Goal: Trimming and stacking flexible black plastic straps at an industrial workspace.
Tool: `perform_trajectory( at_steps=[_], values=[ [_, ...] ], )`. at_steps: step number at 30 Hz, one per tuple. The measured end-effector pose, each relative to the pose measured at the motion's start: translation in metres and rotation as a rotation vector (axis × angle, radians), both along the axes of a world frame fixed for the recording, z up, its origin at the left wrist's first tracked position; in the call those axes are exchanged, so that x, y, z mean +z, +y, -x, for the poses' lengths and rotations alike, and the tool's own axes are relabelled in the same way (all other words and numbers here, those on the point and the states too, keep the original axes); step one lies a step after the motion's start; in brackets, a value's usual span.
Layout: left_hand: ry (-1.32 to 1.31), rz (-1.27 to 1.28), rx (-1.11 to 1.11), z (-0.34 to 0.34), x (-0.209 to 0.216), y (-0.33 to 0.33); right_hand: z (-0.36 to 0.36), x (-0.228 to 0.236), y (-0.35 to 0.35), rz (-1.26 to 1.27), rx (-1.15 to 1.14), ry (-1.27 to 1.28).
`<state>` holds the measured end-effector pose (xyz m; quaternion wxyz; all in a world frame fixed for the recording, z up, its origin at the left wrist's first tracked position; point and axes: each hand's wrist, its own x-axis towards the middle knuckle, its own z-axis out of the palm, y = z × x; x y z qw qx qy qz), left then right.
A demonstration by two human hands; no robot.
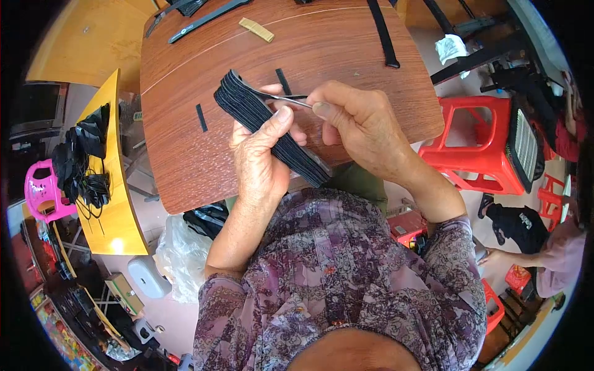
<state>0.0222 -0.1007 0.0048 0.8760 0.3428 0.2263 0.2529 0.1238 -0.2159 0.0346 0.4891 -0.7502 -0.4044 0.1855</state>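
My left hand is closed around a thick stack of black fabric strips, thumb across its upper face. The stack slants from upper left to lower right over the table's near edge. Pinched between thumb and fingers of my right hand is a thin pointed metal tool, perhaps tweezers. Its tip reaches the side of the stack near my left fingers. A short black strip lies on the table left of the stack, and another short strip lies just beyond my hands.
Across the brown wooden table lie a tan strip, a long grey tool and a long black strap. A red stool stands at right, a yellow table with black items at left. Another person's arm shows at right.
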Motion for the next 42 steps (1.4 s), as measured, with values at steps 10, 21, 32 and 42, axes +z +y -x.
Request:
perform_trajectory(
  at_steps=[10,21,32,42],
  values=[
    [0.002,-0.03,-0.021,0.001,-0.002,0.001,0.001,-0.001,0.0,0.017,-0.014,-0.054],
    [0.016,-0.029,-0.064,0.007,0.013,0.007,0.0,-0.001,-0.005,-0.052,0.026,-0.323],
    [-0.032,-0.146,0.018,0.008,0.007,0.006,0.009,0.006,-0.008,-0.132,0.075,-0.276],
    [-0.047,-0.105,0.03,0.009,0.008,0.002,0.014,0.001,-0.005,-0.116,0.026,-0.429]
  ],
)
